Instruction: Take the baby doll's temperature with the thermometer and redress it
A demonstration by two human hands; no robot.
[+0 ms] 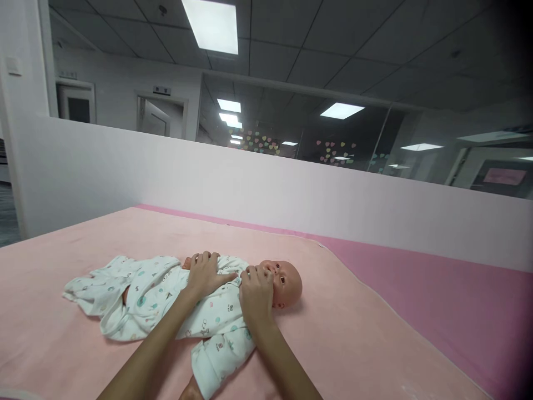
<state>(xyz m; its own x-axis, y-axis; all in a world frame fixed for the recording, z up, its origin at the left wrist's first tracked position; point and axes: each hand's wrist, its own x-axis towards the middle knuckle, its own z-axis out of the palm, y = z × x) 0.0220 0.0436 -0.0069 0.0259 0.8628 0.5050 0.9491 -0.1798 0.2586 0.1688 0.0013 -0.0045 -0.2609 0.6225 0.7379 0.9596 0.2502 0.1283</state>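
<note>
At the left end, the loose lower part of the white printed garment [141, 297] spreads over the peach sheet [345, 333], with a small patch of the doll [292, 280] showing through a gap in the cloth. The doll lies on its back across your view, legs to the left and head to the right. Its far hand [187, 263] pokes out of the cloth just left of your left fingers.

Your left hand [204, 276] lies on the doll's middle, fingers over the far side of the body and thumb stretched out to the right across the chest. That grip is released, spread on the cloth rather than closed round anything. Between your forearms, the near sleeve [222, 358] slants down toward the lower edge of the view, the doll's near hand [191, 390] coming out of its cuff.

Your right hand [257, 291] is at the collar, just right of your left thumb, with fingers bent below the doll's chin. You cannot tell whether this grip is pinching the cloth, as its fingertips are turned away. The doll's bare head lies just beyond it to the right, face upward. Farther right, beyond the sheet's edge, is a pink surface [416, 294].
</note>
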